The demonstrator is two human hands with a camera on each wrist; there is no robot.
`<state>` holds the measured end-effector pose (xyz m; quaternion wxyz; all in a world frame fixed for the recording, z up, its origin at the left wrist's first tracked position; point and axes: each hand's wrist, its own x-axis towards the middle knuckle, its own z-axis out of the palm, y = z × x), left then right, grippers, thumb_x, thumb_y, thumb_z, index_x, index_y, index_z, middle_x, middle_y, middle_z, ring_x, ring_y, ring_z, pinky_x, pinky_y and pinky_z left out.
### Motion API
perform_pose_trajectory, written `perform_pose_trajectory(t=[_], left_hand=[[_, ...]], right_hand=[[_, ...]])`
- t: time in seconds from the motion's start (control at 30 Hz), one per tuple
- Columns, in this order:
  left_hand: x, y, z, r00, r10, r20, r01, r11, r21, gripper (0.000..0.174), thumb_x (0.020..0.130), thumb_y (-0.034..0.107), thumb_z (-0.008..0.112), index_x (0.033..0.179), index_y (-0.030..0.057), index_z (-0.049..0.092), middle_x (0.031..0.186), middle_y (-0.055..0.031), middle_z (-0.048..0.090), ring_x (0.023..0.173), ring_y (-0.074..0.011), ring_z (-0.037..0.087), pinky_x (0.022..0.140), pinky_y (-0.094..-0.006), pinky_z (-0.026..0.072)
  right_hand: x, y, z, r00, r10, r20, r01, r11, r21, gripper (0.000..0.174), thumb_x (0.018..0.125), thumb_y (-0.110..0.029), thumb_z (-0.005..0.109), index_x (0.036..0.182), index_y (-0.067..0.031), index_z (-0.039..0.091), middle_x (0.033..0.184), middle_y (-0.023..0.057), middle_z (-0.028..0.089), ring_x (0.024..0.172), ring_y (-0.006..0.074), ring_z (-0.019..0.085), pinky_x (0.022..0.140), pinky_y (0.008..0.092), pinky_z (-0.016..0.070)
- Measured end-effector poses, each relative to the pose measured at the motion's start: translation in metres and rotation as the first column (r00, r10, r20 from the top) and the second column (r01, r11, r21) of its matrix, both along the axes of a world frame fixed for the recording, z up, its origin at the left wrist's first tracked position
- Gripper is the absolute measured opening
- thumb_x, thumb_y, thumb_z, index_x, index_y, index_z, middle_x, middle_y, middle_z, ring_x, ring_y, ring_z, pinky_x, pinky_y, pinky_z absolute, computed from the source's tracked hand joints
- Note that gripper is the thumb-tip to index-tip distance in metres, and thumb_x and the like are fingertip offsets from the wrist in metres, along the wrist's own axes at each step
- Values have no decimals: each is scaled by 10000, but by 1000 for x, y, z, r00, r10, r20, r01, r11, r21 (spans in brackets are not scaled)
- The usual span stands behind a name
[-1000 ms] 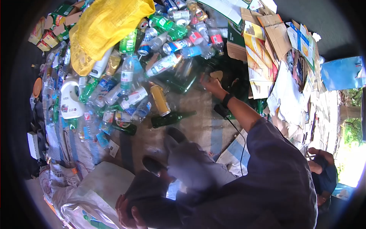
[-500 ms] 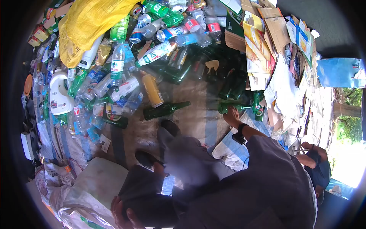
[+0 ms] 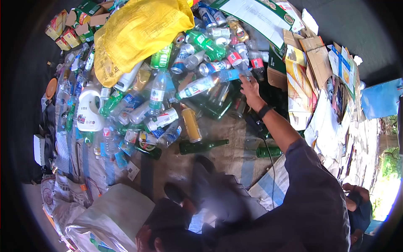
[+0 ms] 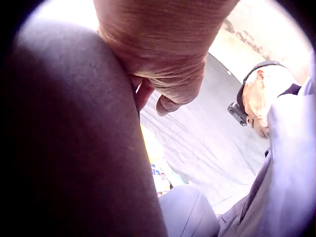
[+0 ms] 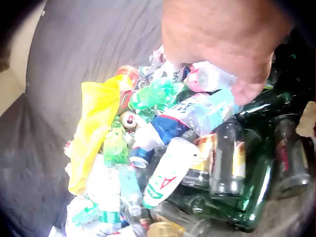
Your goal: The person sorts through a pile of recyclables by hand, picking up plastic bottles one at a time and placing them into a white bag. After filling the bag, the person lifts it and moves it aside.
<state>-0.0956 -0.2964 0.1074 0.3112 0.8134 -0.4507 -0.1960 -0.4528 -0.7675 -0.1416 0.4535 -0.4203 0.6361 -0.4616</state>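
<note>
Right hand [image 3: 252,94]: you are touching the near end of a clear plastic bottle with a pale-blue label [image 3: 228,75]; the fingers are partly hidden, so cannot tell whether they are gripping or loose. Left hand [image 3: 147,240]: you are resting it on your dark-clothed leg, relaxed, holding nothing.

Landmark: yellow woven plastic sack [image 3: 138,40]. The bottle is lying to its lower right, long axis running roughly crosswise from your right fingertips toward the sack's side; your right hand is nearer. A gold cylindrical metal can [image 3: 191,124] and a green glass bottle [image 3: 203,146] are lying below the sack, rightward.
</note>
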Motion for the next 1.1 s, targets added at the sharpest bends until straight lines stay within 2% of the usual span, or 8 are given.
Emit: perform_pose_trajectory(t=[0.1, 0.23, 0.37, 0.47, 0.53, 0.73, 0.93, 1.1], left_hand=[[2, -3, -1, 1000, 1, -8, -1, 1000, 0, 430, 923, 340, 624, 1106, -44, 690, 1111, -215, 697, 1037, -369, 658, 943, -485, 502], [5, -2, -2, 1000, 11, -19, -11, 1000, 11, 421, 915, 336, 634, 1097, -39, 695, 1096, -210, 703, 1027, -365, 663, 936, -476, 505], [8, 1, -2, 999, 20, -32, -19, 1000, 19, 413, 907, 332, 644, 1089, -35, 700, 1081, -204, 708, 1017, -360, 668, 929, -467, 508], [9, 1, -2, 999, 25, -36, -24, 999, 28, 406, 900, 328, 651, 1082, -31, 704, 1070, -200, 712, 1009, -357, 672, 924, -460, 511], [9, 3, -1, 999, 29, -38, -28, 999, 30, 402, 896, 326, 656, 1078, -29, 707, 1062, -198, 715, 1004, -355, 674, 921, -456, 512], [7, 8, 0, 999, 32, -36, -31, 999, 27, 389, 884, 320, 671, 1065, -22, 714, 1040, -189, 723, 989, -348, 682, 910, -443, 517], [6, 13, 0, 999, 32, -44, -33, 999, 0, 377, 872, 313, 685, 1052, -16, 722, 1017, -181, 730, 974, -341, 689, 900, -429, 521], [8, 21, 0, 999, 42, -28, -43, 999, -27, 364, 872, 327, 695, 1018, -5, 730, 983, -175, 735, 944, -351, 693, 873, -433, 525]], right_hand=[[1, -43, -18, 947, -272, -173, 302, 935, 187, 448, 832, -452, 782, 964, -56, 622, 781, 34, 591, 671, 156, 592, 593, 325, 504], [-18, -50, -49, 894, -377, -244, 428, 880, 209, 460, 809, -457, 806, 931, -57, 615, 762, 36, 588, 655, 155, 592, 579, 328, 510], [-27, -42, -49, 917, -392, -71, 399, 903, 159, 410, 812, -429, 826, 952, -95, 634, 899, 30, 633, 784, 144, 620, 683, 350, 546], [-28, -37, -40, 992, -102, 81, 87, 982, 165, 584, 820, -410, 817, 1219, -52, 586, 1111, 84, 646, 937, 199, 637, 722, 382, 567], [-21, -42, -36, 980, -180, 87, 154, 957, 245, 350, 834, -417, 824, 956, -134, 657, 892, -6, 637, 759, 117, 621, 673, 330, 547], [9, -27, -21, 994, -108, 18, 101, 963, 250, 436, 821, -492, 795, 758, -98, 620, 654, 9, 585, 517, 114, 535, 468, 246, 449], [14, 20, -22, 992, 102, -77, -83, 972, 219, 541, 833, -589, 721, 738, -67, 612, 613, 24, 556, 466, 107, 471, 423, 264, 381], [22, 78, -19, 993, 109, -35, -91, 937, 336, 504, 843, -573, 718, 840, -72, 660, 666, 31, 605, 522, 113, 544, 459, 265, 436]])
